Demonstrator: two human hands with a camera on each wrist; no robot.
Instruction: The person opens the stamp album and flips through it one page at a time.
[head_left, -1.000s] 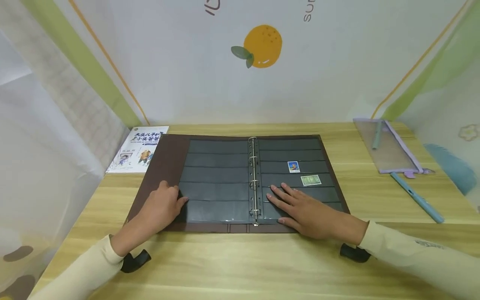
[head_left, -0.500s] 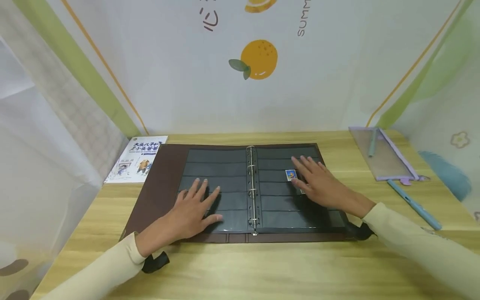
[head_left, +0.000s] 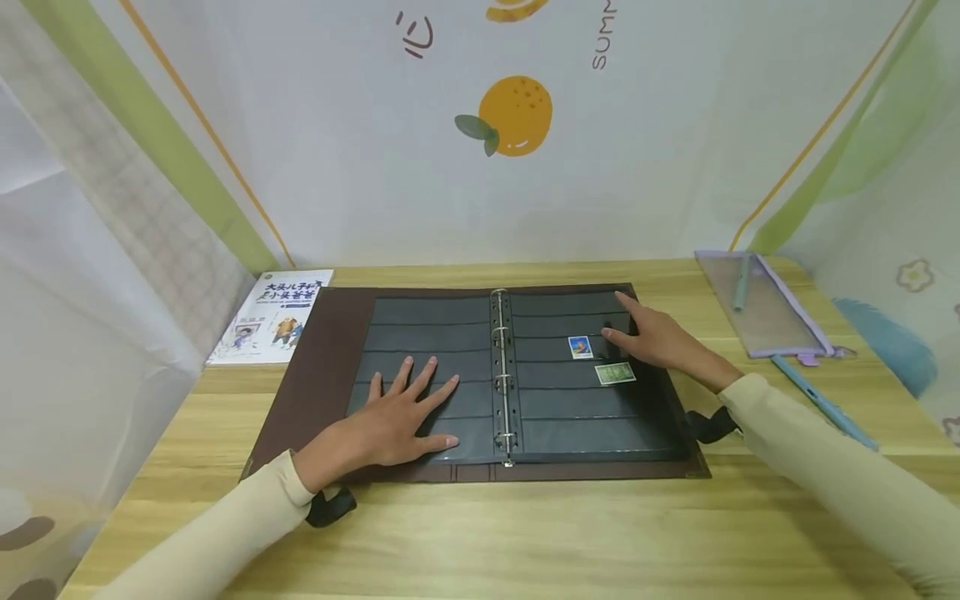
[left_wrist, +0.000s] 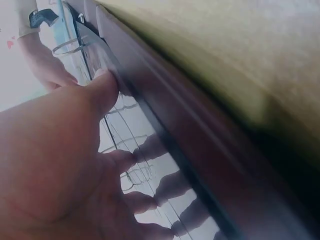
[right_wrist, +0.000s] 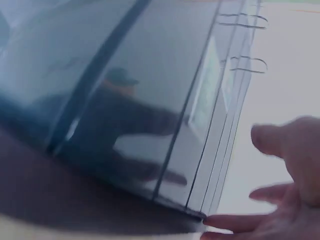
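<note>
A ring-bound stamp album (head_left: 315, 358) with a brown cover lies open on the table, its black pocket pages on both sides of the metal rings (head_left: 502, 382). My left hand (head_left: 393, 421) rests with spread fingers on the left page; their reflections show in its glossy surface in the left wrist view. At the right page's outer edge is my right hand (head_left: 660, 337), index finger stretched toward the top corner and thumb apart. A fingertip meets the page corner in the right wrist view. A blue stamp (head_left: 581, 347) and a green stamp (head_left: 616, 373) sit on the right page.
Partly under the album's left cover lies a white illustrated booklet (head_left: 262, 325). To the right are a purple-edged mesh pouch (head_left: 780, 321) with a pen in it and a blue-green pen (head_left: 828, 406) on the wooden table (head_left: 480, 542). A printed curtain (head_left: 360, 192) hangs behind.
The left hand has come from the left page's outer edge onto the page, fingers spread. The right hand has gone from the lower right page up to its upper outer edge, uncovering the green stamp.
</note>
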